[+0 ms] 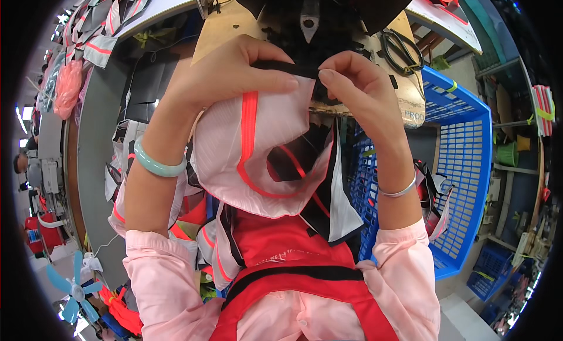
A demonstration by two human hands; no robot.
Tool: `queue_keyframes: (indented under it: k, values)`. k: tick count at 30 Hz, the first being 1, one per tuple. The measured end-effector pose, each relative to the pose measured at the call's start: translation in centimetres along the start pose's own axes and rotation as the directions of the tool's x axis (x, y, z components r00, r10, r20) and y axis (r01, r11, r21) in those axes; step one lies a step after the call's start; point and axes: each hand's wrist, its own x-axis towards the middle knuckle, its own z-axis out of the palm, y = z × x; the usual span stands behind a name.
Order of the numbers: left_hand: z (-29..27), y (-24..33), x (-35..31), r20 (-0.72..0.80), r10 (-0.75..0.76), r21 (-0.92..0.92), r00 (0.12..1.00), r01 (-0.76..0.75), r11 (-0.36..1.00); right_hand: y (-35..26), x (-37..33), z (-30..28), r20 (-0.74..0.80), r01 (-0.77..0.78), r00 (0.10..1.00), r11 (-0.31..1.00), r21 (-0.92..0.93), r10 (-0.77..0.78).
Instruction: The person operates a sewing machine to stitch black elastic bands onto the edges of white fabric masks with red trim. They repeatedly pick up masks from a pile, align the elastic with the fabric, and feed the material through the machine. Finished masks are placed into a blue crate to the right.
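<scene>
A pale grey fabric piece (pixel 220 147) with a red stripe hangs from my hands over my lap, curving down to a black-and-grey end. My left hand (pixel 231 71) is closed on its upper edge, the thumb lying flat on the cloth and the fingers behind. Along that edge runs a black strip (pixel 299 69), stretched between both hands. At the strip's right end, my right hand (pixel 360 86) pinches with thumb and forefinger by the fabric's corner. Just beyond my hands stands a dark machine with a pointed metal plate (pixel 309 24) on its front.
Black-handled scissors (pixel 402 52) lie on the worn wooden tabletop (pixel 220 33) at the right. A blue plastic basket (pixel 460 165) with fabric pieces stands beside my right arm. More striped pieces (pixel 111 27) are heaped far left. A blue fan (pixel 76 289) is at lower left.
</scene>
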Motion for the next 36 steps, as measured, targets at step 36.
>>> queue_keyframes:
  k: [36]
  values:
    - [0.8, -2.7, 2.4, 0.017, -0.132, -0.786, 0.991, 0.095, 0.61, 3.0, 3.6, 1.9, -0.124, -0.085, 0.964, 0.713, 0.696, 0.236]
